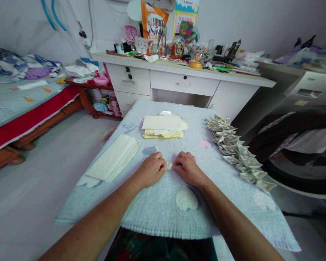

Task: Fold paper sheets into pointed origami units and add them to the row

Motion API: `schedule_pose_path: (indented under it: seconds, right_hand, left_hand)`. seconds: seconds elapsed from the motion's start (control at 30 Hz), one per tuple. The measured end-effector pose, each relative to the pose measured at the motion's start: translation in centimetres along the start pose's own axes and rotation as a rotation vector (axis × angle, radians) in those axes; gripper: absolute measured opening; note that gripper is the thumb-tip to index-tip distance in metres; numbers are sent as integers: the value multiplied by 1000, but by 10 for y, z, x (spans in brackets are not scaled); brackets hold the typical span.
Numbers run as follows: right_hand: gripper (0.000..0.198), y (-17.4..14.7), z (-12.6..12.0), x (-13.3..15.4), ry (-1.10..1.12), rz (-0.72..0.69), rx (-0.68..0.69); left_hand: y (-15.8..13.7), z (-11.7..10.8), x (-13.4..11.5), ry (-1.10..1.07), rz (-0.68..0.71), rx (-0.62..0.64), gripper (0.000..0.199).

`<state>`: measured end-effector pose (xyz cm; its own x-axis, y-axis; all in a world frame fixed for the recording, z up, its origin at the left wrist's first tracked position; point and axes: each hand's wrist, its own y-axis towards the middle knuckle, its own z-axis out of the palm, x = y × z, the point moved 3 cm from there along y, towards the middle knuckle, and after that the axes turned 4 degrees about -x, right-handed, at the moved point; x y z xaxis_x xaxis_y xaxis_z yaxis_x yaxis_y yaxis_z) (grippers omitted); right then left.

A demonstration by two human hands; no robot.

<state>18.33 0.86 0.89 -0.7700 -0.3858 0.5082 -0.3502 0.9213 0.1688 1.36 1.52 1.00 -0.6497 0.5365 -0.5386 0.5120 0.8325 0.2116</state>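
In the middle of the cloth-covered table a small piece of folded paper (169, 165) is pinched from both sides. My left hand (152, 168) has its fingers closed on the left end, and my right hand (188, 168) has its fingers closed on the right end. Much of the paper is hidden by my fingertips. Beyond my hands lies a stack of cream and yellow paper sheets (163, 127). Pale green sheets (112, 157) lie to the left. On the right stand rows of folded paper pieces (236, 152) with pointed tips, nested together.
A pale blue patterned cloth (157, 217) covers the table. Behind it stands a white desk (184, 81) crowded with jars, a pink clock (130, 33) and an orange bag (153, 27). A bed (29, 108) is at left, a front-loading washing machine (309, 94) at right.
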Motion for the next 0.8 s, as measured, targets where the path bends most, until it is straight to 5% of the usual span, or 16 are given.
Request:
schedule_pose_path:
  seconds: [0.4,0.8]
  right_hand:
    - [13,3,5,0,-57,88,-18]
    - [14,4,9,0,-149,116,-59]
  left_hand:
    - [1,8,3,132,2,-17,23]
    - [0,7,2,240,-143,-40,19]
